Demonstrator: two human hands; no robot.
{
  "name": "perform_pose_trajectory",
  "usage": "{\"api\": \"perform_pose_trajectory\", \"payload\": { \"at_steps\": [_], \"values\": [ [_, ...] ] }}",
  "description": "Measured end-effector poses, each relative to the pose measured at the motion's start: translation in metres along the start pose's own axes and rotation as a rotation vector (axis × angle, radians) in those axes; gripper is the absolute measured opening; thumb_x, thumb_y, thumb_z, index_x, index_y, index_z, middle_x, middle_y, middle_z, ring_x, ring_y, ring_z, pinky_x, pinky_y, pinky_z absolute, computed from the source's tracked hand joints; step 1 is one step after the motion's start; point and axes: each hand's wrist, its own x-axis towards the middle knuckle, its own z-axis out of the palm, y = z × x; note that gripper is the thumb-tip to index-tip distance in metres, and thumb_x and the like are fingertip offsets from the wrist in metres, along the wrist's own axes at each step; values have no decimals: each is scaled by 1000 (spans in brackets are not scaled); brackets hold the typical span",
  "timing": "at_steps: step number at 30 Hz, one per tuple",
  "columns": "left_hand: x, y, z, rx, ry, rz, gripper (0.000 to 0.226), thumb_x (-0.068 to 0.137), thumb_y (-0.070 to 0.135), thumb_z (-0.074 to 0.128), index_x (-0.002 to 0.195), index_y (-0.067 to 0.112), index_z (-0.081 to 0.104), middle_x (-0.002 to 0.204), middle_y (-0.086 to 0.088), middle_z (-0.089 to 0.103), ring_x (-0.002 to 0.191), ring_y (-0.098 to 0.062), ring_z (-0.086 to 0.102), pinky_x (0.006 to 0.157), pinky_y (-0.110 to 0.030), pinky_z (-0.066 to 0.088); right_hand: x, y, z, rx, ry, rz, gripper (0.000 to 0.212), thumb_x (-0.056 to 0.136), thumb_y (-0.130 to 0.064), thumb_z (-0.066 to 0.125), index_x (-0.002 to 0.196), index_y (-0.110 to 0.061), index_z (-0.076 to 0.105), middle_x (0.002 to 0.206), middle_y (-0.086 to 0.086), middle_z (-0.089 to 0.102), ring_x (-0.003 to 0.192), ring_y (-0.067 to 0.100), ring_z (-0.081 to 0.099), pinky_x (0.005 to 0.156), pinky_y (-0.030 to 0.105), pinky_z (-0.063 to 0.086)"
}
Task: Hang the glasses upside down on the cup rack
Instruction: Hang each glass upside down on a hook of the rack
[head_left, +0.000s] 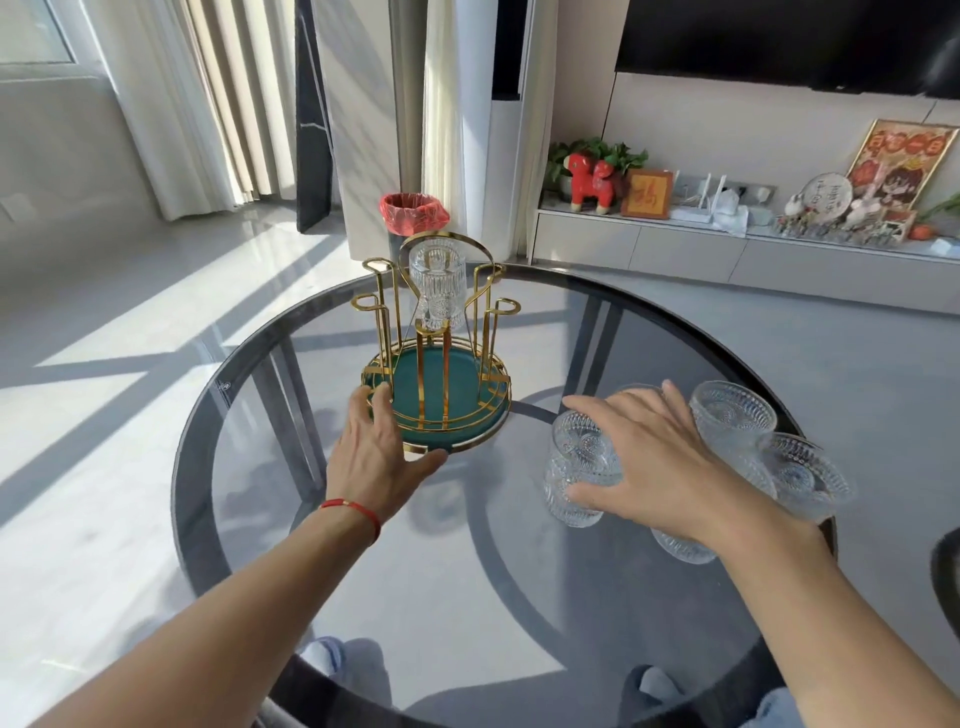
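A gold wire cup rack (390, 332) with a round green base stands at the middle of the glass table. One ribbed clear glass (437, 287) hangs upside down on its far peg. My left hand (375, 449) rests against the front left rim of the rack's base, fingers straight, thumb along the front edge. My right hand (647, 457) reaches over a group of ribbed glasses at the right. Its thumb and fingers wrap the nearest glass (579, 465), which stands on the table. Two more glasses (735, 410) (800, 475) stand behind my hand, and another (683, 548) shows under my wrist.
The round dark glass table (467, 597) has a black rim. A bin with a red bag (414, 212) stands on the floor behind the rack. A low cabinet with ornaments (727, 244) runs along the right wall. My knees show under the table's near edge.
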Motion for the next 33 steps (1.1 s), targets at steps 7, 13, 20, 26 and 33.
{"api": "perform_pose_trajectory", "payload": {
  "at_steps": [7,13,20,26,33],
  "values": [
    [-5,12,-15,17,115,12,88,73,32,87,142,6,39,135,-22,40,121,-39,43,99,-52,52,-6,-15,-1,118,197,-95,88,60,-62,73,141,-36,50,120,-8,57,132,16,41,127,44,3],
    [-44,59,-45,-338,215,300,43,67,3,69,106,8,52,108,-7,52,101,-25,48,87,-38,45,-14,-28,-8,777,284,-133,85,60,-42,91,136,-46,52,120,-16,57,126,7,55,103,11,36],
    [-66,91,-54,-819,-314,301,76,74,24,73,143,24,43,132,8,63,121,-10,62,99,-22,52,-15,-44,-3,1011,300,-69,88,60,-51,92,138,-48,51,124,-12,67,127,3,59,97,13,44],
    [-53,93,-50,-988,-172,45,90,55,34,96,133,23,52,121,1,72,108,-8,71,96,-32,59,-11,-47,-2,1100,185,7,69,82,-51,80,143,-37,50,140,-15,60,126,-6,57,103,19,45],
    [-40,91,-49,-1449,-168,-241,94,52,23,96,130,11,46,124,-21,70,116,-37,69,108,-55,50,-7,-61,10,1384,104,194,50,90,-58,57,135,-36,60,136,-14,61,126,7,60,89,27,60]
  ]
}}
